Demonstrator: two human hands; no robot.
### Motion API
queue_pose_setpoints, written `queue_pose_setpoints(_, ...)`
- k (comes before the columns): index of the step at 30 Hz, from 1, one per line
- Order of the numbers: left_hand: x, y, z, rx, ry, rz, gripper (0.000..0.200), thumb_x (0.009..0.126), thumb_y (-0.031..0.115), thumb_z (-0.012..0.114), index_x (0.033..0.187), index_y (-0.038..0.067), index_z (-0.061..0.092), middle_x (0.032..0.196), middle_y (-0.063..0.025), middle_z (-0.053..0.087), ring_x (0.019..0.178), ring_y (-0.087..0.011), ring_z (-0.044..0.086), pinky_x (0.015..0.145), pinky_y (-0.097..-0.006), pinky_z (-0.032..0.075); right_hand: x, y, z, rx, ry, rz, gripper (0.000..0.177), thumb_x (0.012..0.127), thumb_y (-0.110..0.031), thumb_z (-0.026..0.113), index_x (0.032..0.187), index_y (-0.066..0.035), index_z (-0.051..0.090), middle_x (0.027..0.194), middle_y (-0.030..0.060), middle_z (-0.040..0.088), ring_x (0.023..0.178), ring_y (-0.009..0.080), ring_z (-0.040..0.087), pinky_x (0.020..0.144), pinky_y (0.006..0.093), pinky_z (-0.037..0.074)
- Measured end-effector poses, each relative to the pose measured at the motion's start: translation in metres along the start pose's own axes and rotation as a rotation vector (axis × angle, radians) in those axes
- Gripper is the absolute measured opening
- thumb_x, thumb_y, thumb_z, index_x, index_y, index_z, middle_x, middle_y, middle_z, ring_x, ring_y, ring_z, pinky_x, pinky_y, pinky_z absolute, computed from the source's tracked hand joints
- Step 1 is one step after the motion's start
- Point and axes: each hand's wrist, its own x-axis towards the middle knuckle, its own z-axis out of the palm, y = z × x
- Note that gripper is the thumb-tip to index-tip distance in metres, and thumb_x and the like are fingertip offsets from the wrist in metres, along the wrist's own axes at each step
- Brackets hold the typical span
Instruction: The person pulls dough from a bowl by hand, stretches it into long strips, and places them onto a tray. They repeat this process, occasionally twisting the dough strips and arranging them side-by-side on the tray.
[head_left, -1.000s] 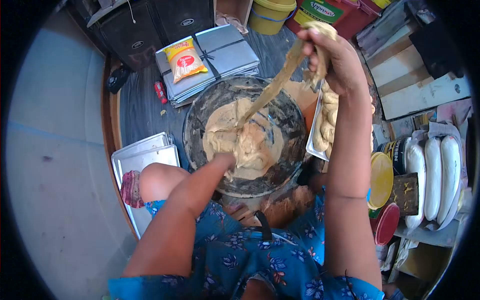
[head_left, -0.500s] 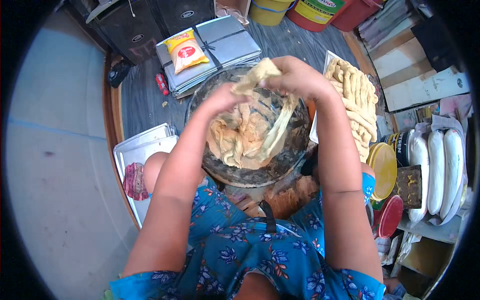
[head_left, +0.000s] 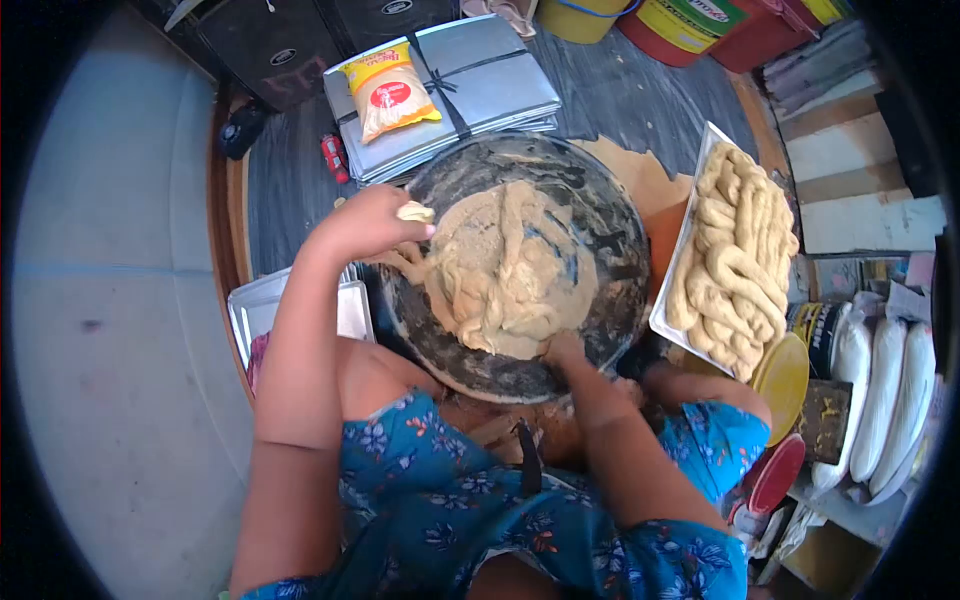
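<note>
My left hand (head_left: 375,222) is closed on a strip of dough (head_left: 415,212) above the left rim of a wide black basin (head_left: 610,225). A pale end pokes out by my thumb, and a length of dough below the hand runs toward the heap. Inside the basin, twisted dough strands (head_left: 500,270) lie in a bed of tan crumbs (head_left: 470,235). My right hand (head_left: 566,350) reaches low into the basin at the near edge of the crumbs, touching them or the dough there. Its fingers are hidden.
A tray (head_left: 656,318) piled with dough ropes (head_left: 740,260) stands right of the basin. Behind it are stacked metal trays (head_left: 500,75) bearing a yellow bread-crumb bag (head_left: 390,92). More trays (head_left: 352,310) lie at left. Buckets, a yellow lid (head_left: 782,378) and long white packages (head_left: 880,400) line the right side.
My hands, together above the basin with stretched dough earlier, have parted. The left moved left with dough; the right came down into the basin. The view shifted, showing more of the dough tray.
</note>
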Motion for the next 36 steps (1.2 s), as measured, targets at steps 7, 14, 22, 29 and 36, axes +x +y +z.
queue_pose_setpoints(7,0.012,-0.004,-0.016,-0.240,0.049,-0.286,0.046,0.082,0.041,0.064,0.085,-0.005,0.062,0.060,-0.0049,0.053,0.051,-0.0126,0.050,0.048,-0.0311,0.043,-0.019,-0.077,-0.011,0.510,0.444,0.400,0.062,0.064,-0.036,0.074,0.108,0.004,0.054,0.108,0.0217,0.054,0.105,0.0383,0.050,0.091,0.0419,0.041)
queue_pose_setpoints(14,0.033,-0.021,-0.011,-0.408,0.049,-0.273,0.045,0.088,0.046,0.057,0.082,0.002,0.056,0.048,0.0004,0.044,0.039,-0.0073,0.043,0.038,-0.0230,0.033,0.000,-0.050,-0.022,0.848,0.470,0.375,0.052,0.071,-0.031,0.069,0.106,0.005,0.054,0.101,0.0285,0.056,0.096,0.0441,0.054,0.084,0.0458,0.044)
queue_pose_setpoints(22,0.039,-0.008,-0.006,-1.023,0.081,-0.117,0.045,0.091,0.045,0.051,0.094,0.001,0.060,0.054,-0.0008,0.049,0.041,-0.0099,0.045,0.043,-0.0232,0.040,0.005,-0.153,0.039,0.820,0.021,0.289,0.043,0.079,-0.032,0.052,0.102,0.004,0.060,0.099,0.0259,0.062,0.089,0.0410,0.061,0.077,0.0449,0.047)
queue_pose_setpoints(29,0.047,-0.004,0.008,-1.409,-0.068,-0.051,0.074,0.085,0.069,0.034,0.113,0.002,0.050,0.090,-0.0153,0.062,0.071,-0.0222,0.064,0.062,-0.0317,0.052,-0.015,-0.134,-0.023,1.504,-0.961,0.066,0.034,0.086,-0.019,0.055,0.112,0.002,0.055,0.098,0.0130,0.064,0.080,0.0241,0.065,0.071,0.0386,0.054)
queue_pose_setpoints(36,0.054,-0.013,0.017,-1.385,-0.139,-0.084,0.088,0.082,0.076,0.029,0.123,-0.001,0.042,0.102,-0.0198,0.061,0.082,-0.0296,0.065,0.072,-0.0408,0.053,-0.074,-0.164,-0.224,1.346,-0.534,-0.487,0.035,0.082,-0.005,0.062,0.116,-0.001,0.054,0.098,0.0098,0.065,0.084,0.0196,0.064,0.072,0.0337,0.054)
